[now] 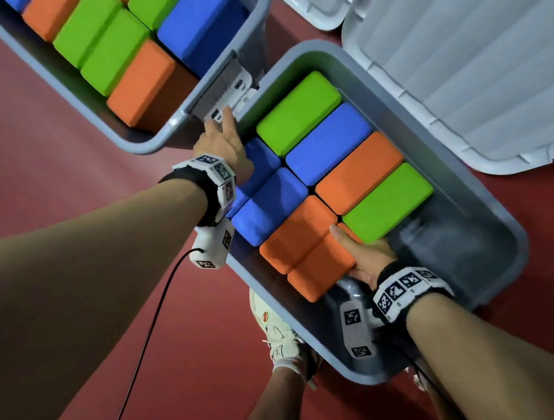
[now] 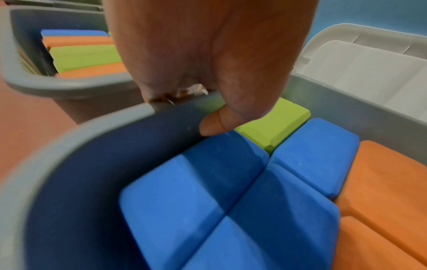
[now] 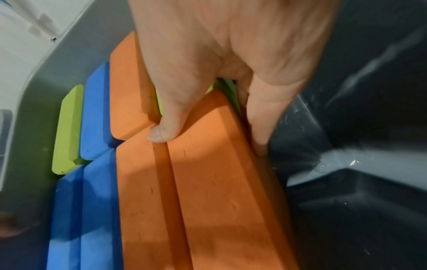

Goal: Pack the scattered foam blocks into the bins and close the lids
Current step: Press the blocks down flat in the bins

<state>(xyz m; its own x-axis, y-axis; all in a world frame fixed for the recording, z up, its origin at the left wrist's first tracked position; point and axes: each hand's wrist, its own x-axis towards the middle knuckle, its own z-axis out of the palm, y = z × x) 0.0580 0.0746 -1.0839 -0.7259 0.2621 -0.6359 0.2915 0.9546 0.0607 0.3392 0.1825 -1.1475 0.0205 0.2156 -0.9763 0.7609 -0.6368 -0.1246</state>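
A grey bin (image 1: 523,258) on the red floor holds green, blue and orange foam blocks standing on edge in two rows. My right hand (image 1: 359,254) reaches into it and grips an orange block (image 1: 320,270) at the near row's end. In the right wrist view the thumb lies on top of this orange block (image 3: 219,182) and the fingers (image 3: 258,127) run down its outer side. My left hand (image 1: 221,138) holds the bin's left rim (image 2: 92,131), thumb (image 2: 215,126) inside, fingers over the outside.
A second grey bin (image 1: 140,146), packed with blocks, touches the first at upper left. The open white lid (image 1: 466,59) stands behind the right bin, another lid (image 1: 307,1) further back. Bare bin bottom (image 1: 449,258) shows right of the blocks. My shoe (image 1: 278,337) is under the near rim.
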